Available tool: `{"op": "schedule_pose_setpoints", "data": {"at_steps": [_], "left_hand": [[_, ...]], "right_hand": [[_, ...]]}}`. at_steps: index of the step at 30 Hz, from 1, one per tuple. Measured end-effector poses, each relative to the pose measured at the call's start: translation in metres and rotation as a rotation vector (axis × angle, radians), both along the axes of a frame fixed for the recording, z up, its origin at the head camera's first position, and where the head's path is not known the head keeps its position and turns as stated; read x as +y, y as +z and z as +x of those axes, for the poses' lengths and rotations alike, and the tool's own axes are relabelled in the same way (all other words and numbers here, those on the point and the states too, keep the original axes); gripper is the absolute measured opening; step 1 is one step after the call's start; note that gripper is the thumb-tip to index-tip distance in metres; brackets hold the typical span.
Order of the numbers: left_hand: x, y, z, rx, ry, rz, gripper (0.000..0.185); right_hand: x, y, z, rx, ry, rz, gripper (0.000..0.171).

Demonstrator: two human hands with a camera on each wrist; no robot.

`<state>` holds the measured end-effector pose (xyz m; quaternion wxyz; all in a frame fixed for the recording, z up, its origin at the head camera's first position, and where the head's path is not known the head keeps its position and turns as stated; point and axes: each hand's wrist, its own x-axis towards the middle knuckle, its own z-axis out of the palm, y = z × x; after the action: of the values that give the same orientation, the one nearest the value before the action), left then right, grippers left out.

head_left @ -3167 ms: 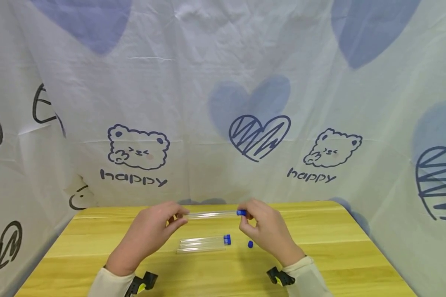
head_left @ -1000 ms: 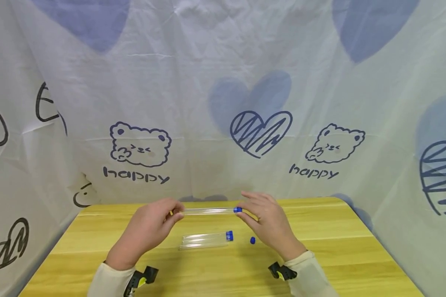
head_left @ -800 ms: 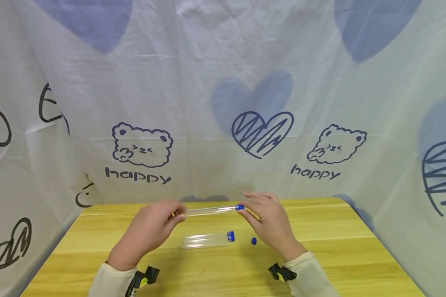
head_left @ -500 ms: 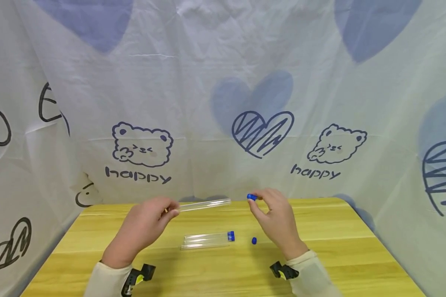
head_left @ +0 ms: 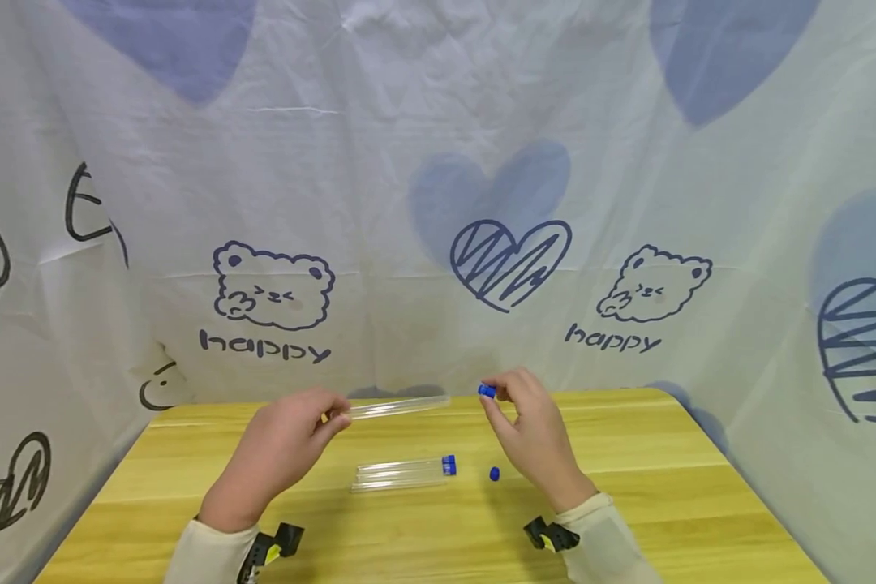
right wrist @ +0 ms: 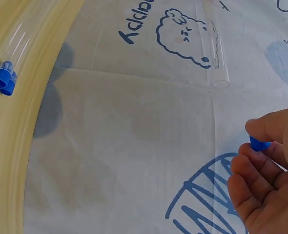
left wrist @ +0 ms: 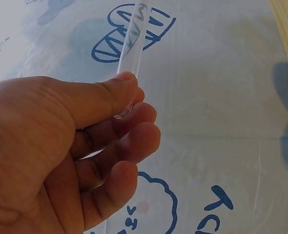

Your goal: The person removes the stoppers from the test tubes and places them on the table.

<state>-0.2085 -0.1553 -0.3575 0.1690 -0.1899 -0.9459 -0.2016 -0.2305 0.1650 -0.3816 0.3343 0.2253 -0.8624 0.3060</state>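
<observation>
You are now holding the small blue plastic cap [head_left: 487, 391] off the clear glass tube [head_left: 397, 406], right-hand fingers [head_left: 507, 395] pinching it, left fingers [head_left: 333, 415] gripping the tube's left end above the yellow wooden bench [head_left: 664, 487].

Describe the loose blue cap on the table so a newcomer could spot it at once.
Start at the yellow wooden table and find the clear tubes lying side by side at its middle. Just to their right, beside the right hand, sits the loose blue cap. It lies alone on bare wood, whereas one blue cap closes a lying tube and another cap is pinched in the right hand's fingers.
</observation>
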Motion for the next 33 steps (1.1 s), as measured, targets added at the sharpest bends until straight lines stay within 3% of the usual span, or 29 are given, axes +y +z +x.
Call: {"op": "schedule_pose_setpoints", "data": {"at_steps": [4, 8, 26, 30, 33], "left_hand": [[0.000, 0.000, 0.000, -0.004, 0.002, -0.007, 0.008], [0.001, 0.001, -0.001, -0.005, 0.001, -0.014, 0.008], [0.007, -0.005, -0.003, 0.021, -0.017, -0.055, 0.011], [0.009, -0.011, -0.007, -0.019, -0.018, -0.044, 0.011], [0.011, -0.021, -0.016, -0.082, -0.022, -0.025, 0.011]], "right_hand": [[0.000, 0.000, 0.000, 0.012, -0.004, 0.003, 0.028], [0.001, 0.002, 0.000, 0.019, 0.012, 0.005, 0.021], [0.004, 0.007, 0.003, -0.070, -0.009, 0.023, 0.022], [0.004, 0.005, 0.004, -0.095, 0.021, 0.015, 0.015], [0.004, 0.005, 0.005, -0.124, 0.021, 0.002, 0.013]]}}
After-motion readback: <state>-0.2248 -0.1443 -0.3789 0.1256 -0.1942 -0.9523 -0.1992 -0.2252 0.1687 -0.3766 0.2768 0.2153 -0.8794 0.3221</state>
